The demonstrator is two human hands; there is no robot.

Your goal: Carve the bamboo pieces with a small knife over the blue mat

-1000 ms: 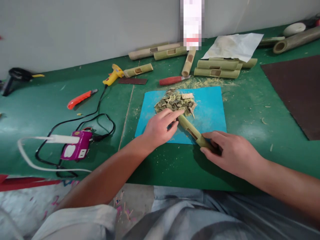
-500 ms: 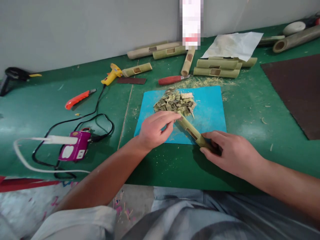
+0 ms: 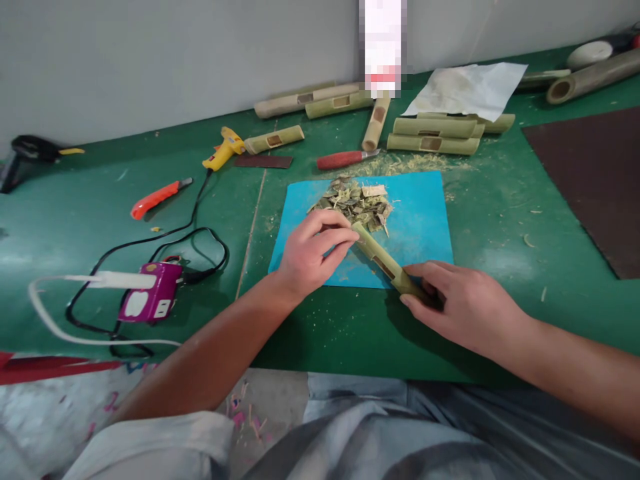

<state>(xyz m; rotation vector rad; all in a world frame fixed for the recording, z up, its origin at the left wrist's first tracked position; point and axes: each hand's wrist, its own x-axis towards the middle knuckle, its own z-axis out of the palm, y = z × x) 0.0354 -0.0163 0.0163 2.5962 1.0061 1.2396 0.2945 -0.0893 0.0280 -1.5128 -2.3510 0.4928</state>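
Head view — bamboo tube (image 3: 375,250) over green table (image 3: 330,337), grey wall (image 3: 175,60) behind.

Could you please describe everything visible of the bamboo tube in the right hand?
The bamboo tube is pale green, with an oblong side opening. It slants over the near edge of the blue sheet, far end beside the chips. The right hand grips its near end; the left hand is at the other, contact unclear.

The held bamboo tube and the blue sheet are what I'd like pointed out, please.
Held bamboo tube (image 3: 385,257), head view: on its wall beside the cut opening.
Blue sheet (image 3: 421,223), head view: on its bare right part.
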